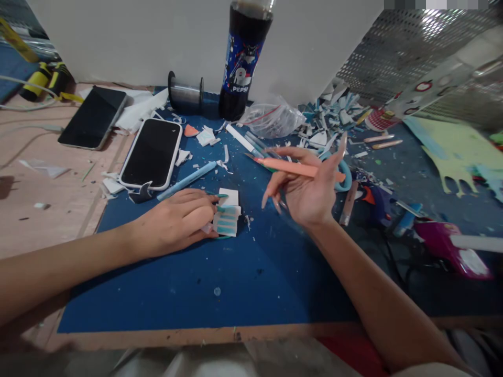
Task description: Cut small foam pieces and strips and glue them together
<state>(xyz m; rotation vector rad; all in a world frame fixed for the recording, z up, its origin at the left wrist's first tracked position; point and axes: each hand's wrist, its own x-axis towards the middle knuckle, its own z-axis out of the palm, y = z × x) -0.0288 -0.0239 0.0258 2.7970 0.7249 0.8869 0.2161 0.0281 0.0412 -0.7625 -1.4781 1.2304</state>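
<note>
My left hand [178,217] rests on the blue mat, its fingers pressed on a small white piece with teal stripes [227,225]. A plain white square [231,197] lies just behind that piece, near my fingertips. My right hand [308,183] is raised over the mat, to the right of the striped piece and apart from it. Between its thumb and fingers sits a coral-orange, pen-shaped craft knife [294,167], with its narrow pointed end towards the left. The light-blue pen-shaped stick [188,179] lies beyond my left hand.
Two phones [152,152] lie at the back left. A spool of clear line [186,93] and a Pepsi bottle [243,63] stand against the white panel. Plastic bag [273,118], heaped scraps [334,112], light-blue scissors [346,175] and a magenta tool [451,246] occupy the right.
</note>
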